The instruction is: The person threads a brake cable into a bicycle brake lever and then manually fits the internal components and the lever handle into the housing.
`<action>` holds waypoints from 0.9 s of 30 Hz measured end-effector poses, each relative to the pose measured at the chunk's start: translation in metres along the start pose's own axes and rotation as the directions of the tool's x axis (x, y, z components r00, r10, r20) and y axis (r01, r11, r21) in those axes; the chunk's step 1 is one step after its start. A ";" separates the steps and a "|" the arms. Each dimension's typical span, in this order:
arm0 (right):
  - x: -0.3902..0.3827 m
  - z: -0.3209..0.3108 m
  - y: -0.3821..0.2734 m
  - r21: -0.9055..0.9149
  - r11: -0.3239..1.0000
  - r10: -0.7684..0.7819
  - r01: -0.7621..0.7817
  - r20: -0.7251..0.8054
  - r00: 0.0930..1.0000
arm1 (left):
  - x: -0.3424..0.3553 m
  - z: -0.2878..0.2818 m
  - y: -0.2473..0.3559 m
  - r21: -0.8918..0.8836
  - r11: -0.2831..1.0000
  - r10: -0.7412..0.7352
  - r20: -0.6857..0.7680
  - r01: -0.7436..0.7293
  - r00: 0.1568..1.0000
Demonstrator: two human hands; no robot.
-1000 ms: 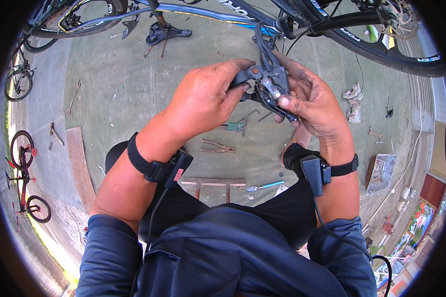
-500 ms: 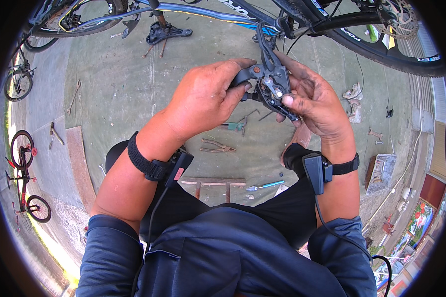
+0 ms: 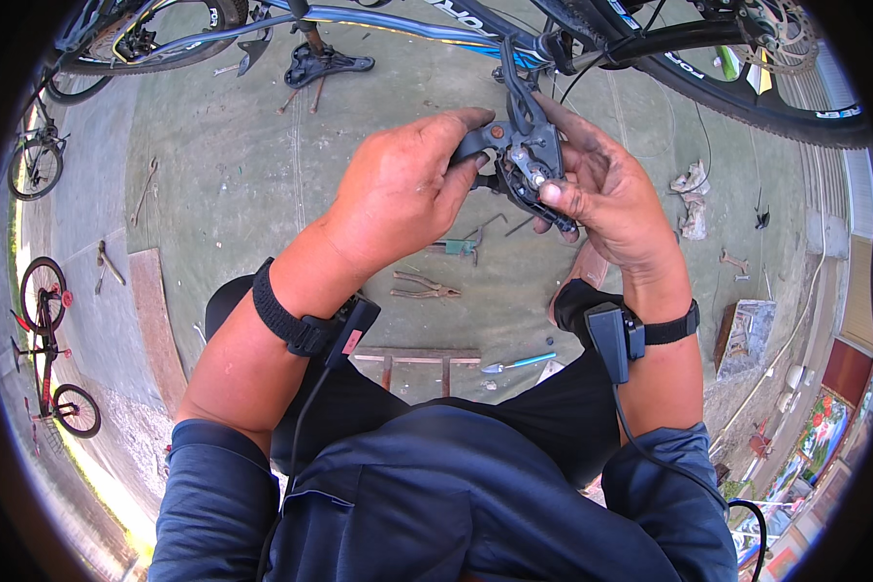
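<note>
A dark grey bicycle shifter and lever assembly [image 3: 521, 145], with a bright bolt end and a rusty round spot, is held up below the bike frame. My left hand [image 3: 407, 184] is closed round the lever on its left, thumb and fingertips pressed to it. The fingers of my right hand [image 3: 601, 194] wrap the assembly's right side, the thumb lying on its face beside the bright bolt end. A dark cable [image 3: 592, 78] curves down near it from the bike. Behind the hands, pliers [image 3: 427, 289] and a green tool [image 3: 453, 247] lie on the green floor.
A blue-and-black bicycle [image 3: 378, 21] spans the top, above a stand base [image 3: 328, 70]. More bicycles [image 3: 44, 339] stand at left. Tools [image 3: 109, 262], a blue-handled tool [image 3: 519, 362], rags [image 3: 691, 209] and a metal box [image 3: 742, 335] lie around. My bare foot [image 3: 577, 276] is at centre right.
Both hands and the held assembly have shifted very slightly left and up. The grip is otherwise the same.
</note>
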State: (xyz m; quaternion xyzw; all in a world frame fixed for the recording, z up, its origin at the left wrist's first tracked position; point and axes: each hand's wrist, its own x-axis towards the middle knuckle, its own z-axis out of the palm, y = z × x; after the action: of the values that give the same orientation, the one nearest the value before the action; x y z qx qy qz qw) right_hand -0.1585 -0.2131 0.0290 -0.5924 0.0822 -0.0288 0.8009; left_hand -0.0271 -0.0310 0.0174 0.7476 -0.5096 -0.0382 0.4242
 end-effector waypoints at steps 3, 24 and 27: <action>0.000 0.001 0.000 0.002 1.000 -0.004 0.004 -0.018 1.000 | 0.000 0.000 0.001 0.002 1.000 -0.005 0.006 0.005 1.000; 0.001 -0.003 0.000 -0.060 0.997 0.039 -0.040 -0.014 0.999 | -0.001 -0.004 0.000 -0.077 0.995 -0.064 0.046 0.067 0.997; 0.001 -0.004 -0.003 -0.086 0.993 0.076 -0.077 -0.020 0.997 | -0.002 -0.006 0.001 -0.092 0.991 -0.092 0.062 0.097 0.994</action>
State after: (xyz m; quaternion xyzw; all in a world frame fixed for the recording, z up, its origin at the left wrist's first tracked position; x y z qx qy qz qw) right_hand -0.1581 -0.2184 0.0307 -0.6227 0.1126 0.0006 0.7743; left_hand -0.0259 -0.0265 0.0213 0.7486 -0.4832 -0.1037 0.4420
